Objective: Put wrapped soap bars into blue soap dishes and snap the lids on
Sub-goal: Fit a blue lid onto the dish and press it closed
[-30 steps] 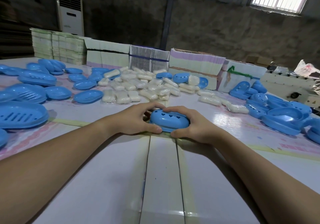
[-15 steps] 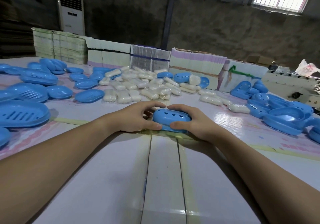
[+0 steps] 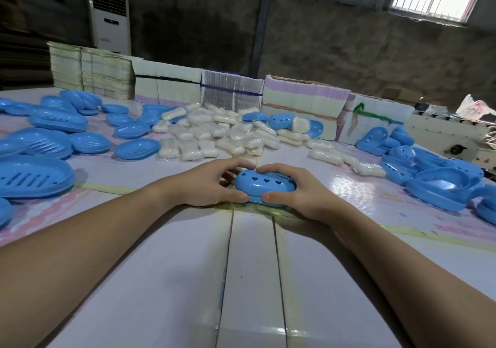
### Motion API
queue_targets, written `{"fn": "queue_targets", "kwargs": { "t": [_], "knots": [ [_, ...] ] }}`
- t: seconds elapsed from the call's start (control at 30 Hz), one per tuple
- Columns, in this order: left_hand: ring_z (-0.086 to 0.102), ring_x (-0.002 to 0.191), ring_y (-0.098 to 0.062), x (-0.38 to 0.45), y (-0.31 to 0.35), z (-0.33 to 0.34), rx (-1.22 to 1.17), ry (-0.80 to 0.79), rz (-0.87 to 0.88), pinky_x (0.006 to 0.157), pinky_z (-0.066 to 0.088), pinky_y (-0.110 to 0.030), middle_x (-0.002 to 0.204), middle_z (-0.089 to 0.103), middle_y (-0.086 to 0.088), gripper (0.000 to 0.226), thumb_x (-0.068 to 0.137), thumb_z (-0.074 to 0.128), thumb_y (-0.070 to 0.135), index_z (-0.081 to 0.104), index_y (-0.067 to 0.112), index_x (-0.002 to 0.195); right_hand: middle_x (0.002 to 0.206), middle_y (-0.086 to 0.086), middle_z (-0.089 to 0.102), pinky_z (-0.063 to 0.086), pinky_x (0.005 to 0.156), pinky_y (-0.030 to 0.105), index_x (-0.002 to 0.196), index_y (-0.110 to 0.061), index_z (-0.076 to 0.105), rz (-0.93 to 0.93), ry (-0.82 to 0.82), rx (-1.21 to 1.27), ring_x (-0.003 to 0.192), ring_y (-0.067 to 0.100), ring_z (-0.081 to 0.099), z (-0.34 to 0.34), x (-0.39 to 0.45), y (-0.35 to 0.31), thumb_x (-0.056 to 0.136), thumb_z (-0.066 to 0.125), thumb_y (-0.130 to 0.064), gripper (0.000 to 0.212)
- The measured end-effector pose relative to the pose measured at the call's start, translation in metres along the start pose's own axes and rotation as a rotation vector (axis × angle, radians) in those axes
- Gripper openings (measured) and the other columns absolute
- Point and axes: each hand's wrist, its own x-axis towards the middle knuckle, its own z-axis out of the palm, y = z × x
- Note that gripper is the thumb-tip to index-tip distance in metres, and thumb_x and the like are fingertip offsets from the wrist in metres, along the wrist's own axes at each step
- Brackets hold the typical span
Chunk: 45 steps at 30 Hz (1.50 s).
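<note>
Where both hands meet on the pale tabletop [image 3: 166, 280], stacks of flat cartons [image 3: 303, 96] stand in a row well beyond the fingers. Nearer, just past the fingertips, lies a heap of wrapped soap bars [image 3: 214, 135]. Open blue trays [image 3: 32, 175] lie well off to the left of the fingers, and a pile of blue lids [image 3: 440, 181] sits off to the right. Between the hands rests one closed soap dish [image 3: 264, 187], its lid showing heart-shaped holes. The left hand [image 3: 206, 185] and right hand [image 3: 298, 190] each curl round an end, thumbs pressed on its near edge, fingers arched over the far side.
</note>
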Motion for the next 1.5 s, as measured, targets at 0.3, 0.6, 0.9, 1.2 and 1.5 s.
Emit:
{"fn": "queue_targets", "kwargs": {
  "t": [0.3, 0.6, 0.9, 1.2, 1.5],
  "knots": [
    [0.053, 0.120, -0.004, 0.000, -0.003, 0.000, 0.013, 0.003, 0.012, 0.101, 0.047, -0.024, 0.131, 0.056, 0.013, 0.056, 0.088, 0.075, 0.036, 0.047, 0.047, 0.137, 0.121, -0.020, 0.050, 0.051, 0.087, 0.019, 0.127, -0.056, 0.042, 0.033, -0.110, -0.108, 0.103, 0.004, 0.057, -0.005, 0.001, 0.002, 0.080, 0.078, -0.030, 0.065],
    [0.053, 0.107, 0.006, 0.001, -0.003, 0.010, 0.050, 0.125, 0.065, 0.091, 0.045, -0.014, 0.117, 0.056, 0.025, 0.061, 0.081, 0.081, 0.036, 0.049, 0.048, 0.131, 0.116, -0.012, 0.060, 0.049, 0.085, 0.022, 0.137, -0.037, 0.047, 0.041, 0.072, -0.284, 0.096, 0.007, 0.059, -0.003, 0.001, 0.003, 0.076, 0.071, -0.045, 0.066],
    [0.055, 0.108, 0.002, 0.003, -0.001, 0.006, 0.090, 0.114, 0.074, 0.082, 0.040, -0.010, 0.114, 0.059, 0.021, 0.038, 0.090, 0.071, 0.041, 0.052, 0.045, 0.122, 0.114, -0.013, 0.061, 0.050, 0.090, 0.030, 0.130, -0.037, 0.052, -0.041, 0.115, -0.308, 0.099, 0.007, 0.058, -0.006, -0.001, 0.003, 0.079, 0.076, -0.041, 0.056],
    [0.055, 0.101, 0.008, 0.003, -0.002, 0.008, 0.030, 0.202, 0.117, 0.072, 0.044, -0.008, 0.104, 0.062, 0.030, 0.038, 0.084, 0.078, 0.034, 0.055, 0.053, 0.106, 0.099, -0.017, 0.065, 0.056, 0.081, 0.031, 0.117, -0.035, 0.063, -0.037, 0.211, -0.218, 0.091, 0.005, 0.062, -0.003, -0.001, 0.001, 0.079, 0.069, -0.049, 0.042],
    [0.048, 0.101, -0.004, -0.001, 0.006, 0.004, 0.245, 0.274, 0.209, 0.080, 0.042, -0.024, 0.111, 0.059, 0.018, 0.040, 0.086, 0.076, 0.038, 0.057, 0.038, 0.121, 0.107, -0.015, 0.063, 0.053, 0.082, 0.022, 0.121, -0.034, 0.059, -0.026, 0.098, -0.012, 0.098, 0.005, 0.061, -0.008, -0.005, 0.004, 0.086, 0.067, -0.047, 0.038]
  ]
}}
